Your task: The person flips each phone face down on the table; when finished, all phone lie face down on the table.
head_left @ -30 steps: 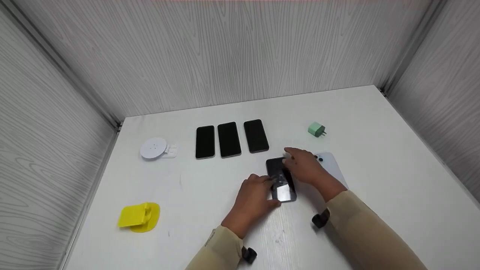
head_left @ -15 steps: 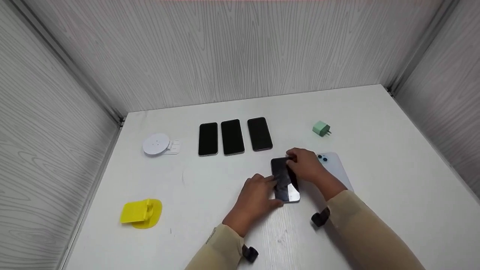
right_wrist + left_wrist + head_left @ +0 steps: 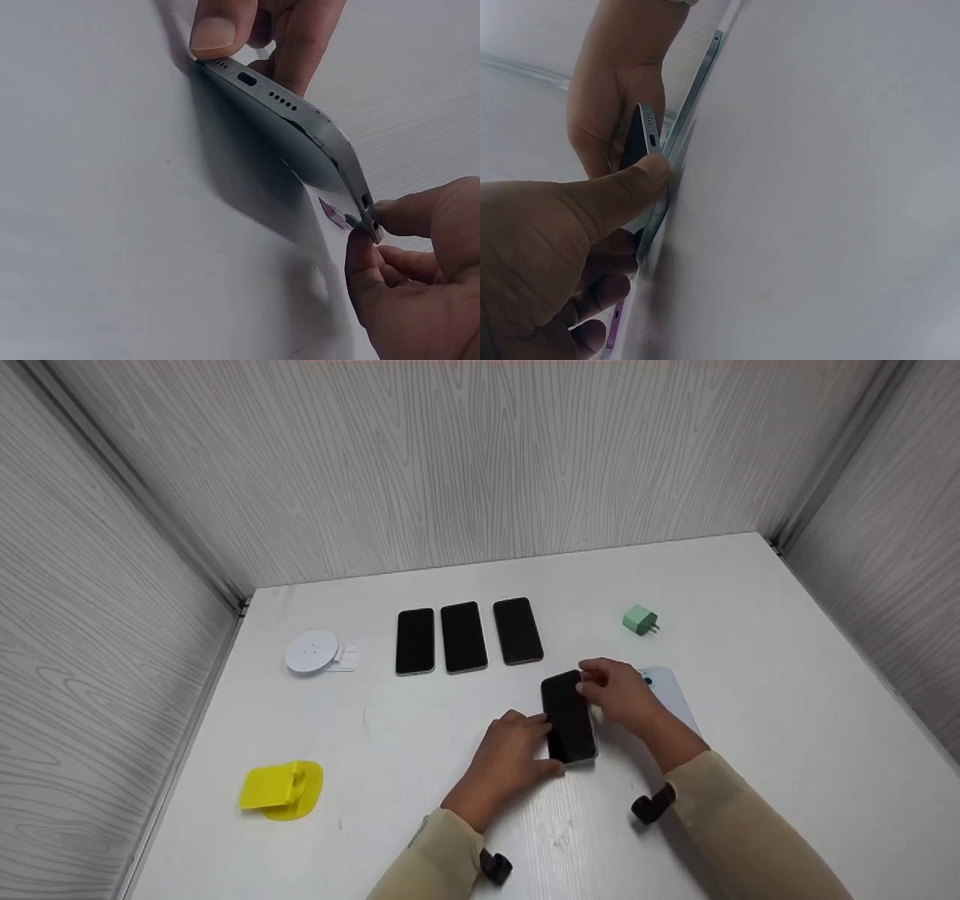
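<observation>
While both hands work at the middle of the white table (image 3: 787,660), the head view shows the left hand (image 3: 510,754) curled round the near end of a dark phone (image 3: 568,720), thumb at its bottom edge, and the right hand (image 3: 622,694) pinching the far end with bent fingers; gripping it at opposite ends seems to keep it steady. The phone lies lengthwise between them, just left of a pale blue phone (image 3: 671,694) that lies face down, partly hidden by the right wrist. Three more black phones (image 3: 463,636) sit in a neat row further back, a white disc (image 3: 311,652) to their left, a green charger (image 3: 640,619) to their right, and a yellow stand (image 3: 282,789) near the front left, all well apart from the hands. In the left wrist view, the left thumb (image 3: 622,195) presses against the phone's port end (image 3: 646,135), the other fingers curled beneath, while the right hand (image 3: 619,90) holds the far end; a thin sheet's edge (image 3: 694,90) shows just beside the phone, and whether they touch cannot be told. In the right wrist view, the phone (image 3: 300,127) is tilted, its port end down on the table under the left thumb (image 3: 217,30) and its other end raised in the right fingertips (image 3: 397,217), so the thumb likely acts as a stop.
</observation>
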A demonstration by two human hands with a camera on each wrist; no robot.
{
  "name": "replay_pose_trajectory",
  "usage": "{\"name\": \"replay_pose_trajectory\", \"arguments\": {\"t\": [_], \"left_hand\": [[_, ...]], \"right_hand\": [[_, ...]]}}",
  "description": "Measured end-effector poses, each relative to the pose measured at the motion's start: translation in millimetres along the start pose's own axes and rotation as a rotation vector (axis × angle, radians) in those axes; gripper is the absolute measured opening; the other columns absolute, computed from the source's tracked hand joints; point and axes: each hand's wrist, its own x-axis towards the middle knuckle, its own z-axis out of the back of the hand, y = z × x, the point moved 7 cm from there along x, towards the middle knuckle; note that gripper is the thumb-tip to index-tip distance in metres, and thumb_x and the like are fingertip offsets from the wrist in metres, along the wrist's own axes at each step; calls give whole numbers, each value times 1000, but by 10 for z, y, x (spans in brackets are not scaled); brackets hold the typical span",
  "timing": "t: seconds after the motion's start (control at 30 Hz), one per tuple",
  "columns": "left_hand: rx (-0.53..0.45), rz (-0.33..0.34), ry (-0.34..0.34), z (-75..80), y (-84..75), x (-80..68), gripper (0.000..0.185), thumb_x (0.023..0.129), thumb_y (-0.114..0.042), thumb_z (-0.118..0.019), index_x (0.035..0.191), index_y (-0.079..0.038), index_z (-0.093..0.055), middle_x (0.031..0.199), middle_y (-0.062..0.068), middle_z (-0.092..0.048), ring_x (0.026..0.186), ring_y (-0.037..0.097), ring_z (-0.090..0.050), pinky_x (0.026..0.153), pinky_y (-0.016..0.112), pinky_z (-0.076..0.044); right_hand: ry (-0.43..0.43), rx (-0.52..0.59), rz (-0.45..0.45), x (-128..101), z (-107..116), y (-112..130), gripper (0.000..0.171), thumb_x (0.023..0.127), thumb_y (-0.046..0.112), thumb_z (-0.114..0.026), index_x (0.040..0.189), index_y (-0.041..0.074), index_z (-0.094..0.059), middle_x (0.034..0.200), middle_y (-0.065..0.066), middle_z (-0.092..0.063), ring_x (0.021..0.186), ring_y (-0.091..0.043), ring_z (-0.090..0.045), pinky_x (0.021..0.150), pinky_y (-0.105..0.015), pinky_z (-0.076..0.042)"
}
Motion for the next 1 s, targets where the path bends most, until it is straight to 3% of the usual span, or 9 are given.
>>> {"name": "replay_pose_trajectory", "arguments": {"t": [0.2,0.53,0.7,0.83,0.97,1.0], "left_hand": [[-33,6,2,-8,35,1,61,86,-38,-92,138,-10,-76,144,4,-73,119,23,-66,106,40,-55],[-47,0,-14,-4,47,14,59,87,-40,-92,135,-9,-78,143,6,-74,121,25,-67,107,43,-54],[-73,7,-17,14,68,6,55,93,-42,-87,134,-6,-78,141,7,-75,125,26,-67,109,45,-53],[-157,76,-3,41,102,78,52,105,-42,-74,145,-10,-72,136,6,-77,124,28,-68,109,46,-53],[-212,191,33,84,150,311,61,110,-48,-63,162,-17,-55,119,5,-82,116,29,-71,106,45,-55],[-206,214,42,95,165,385,63,110,-51,-61,164,-19,-52,121,5,-81,119,29,-71,108,45,-55]], "right_hand": [[43,103,-15,-140,-39,-87,53,107,16,-68,156,1,-57,141,-19,-69,122,-24,-68,95,-26,-54],[135,156,21,-520,-124,-118,57,103,12,-74,155,-3,-56,139,-20,-73,123,-26,-72,92,-22,-56],[136,139,55,-678,-160,-63,59,100,12,-77,153,-6,-57,132,-20,-74,112,-20,-71,86,-19,-56],[72,86,63,-744,-163,-25,57,96,11,-78,147,-7,-61,119,-16,-76,97,-15,-67,80,-21,-54],[5,50,60,-782,-149,-1,54,94,8,-78,144,-8,-64,112,-13,-74,92,-15,-65,77,-21,-52],[-5,44,62,-790,-149,8,54,94,8,-78,144,-8,-64,111,-13,-74,92,-15,-64,76,-21,-51]]}}
